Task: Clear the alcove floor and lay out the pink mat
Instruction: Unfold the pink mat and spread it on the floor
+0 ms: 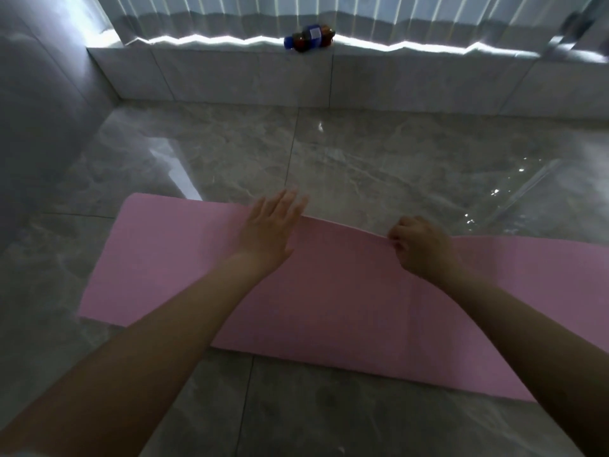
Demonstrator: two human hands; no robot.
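Pink mat [184, 268]: lies unrolled across the glossy grey marble-patterned floor tiles [379, 159], running from the left of the head view off toward the lower right. Its left end is flat on the tiles. Its far long edge is raised slightly off the floor near the middle, where the right hand has it.

Left hand [268, 225]: fingers straight and close together, palm down over the far edge of the mat, fingertips reaching just past that edge over the floor. It grasps nothing; whether the palm actually presses on the mat cannot be determined. The bare forearm extends back to the lower left corner.

Right hand [420, 244]: fingers curled, pinching the far edge of the mat between thumb and fingers; the edge lifts into a shallow ridge at that point. The bare forearm extends back to the lower right.

Surroundings: a low tiled ledge [230, 77] runs along the far side of the floor, with pale pleated curtains [197, 14] hanging behind it and a bright strip of light along their hem. A plastic drink bottle [309, 37] with a blue cap, blue label and dark contents lies on its side on top of the ledge, well apart from the mat. A grey wall [39, 110] bounds the left side.
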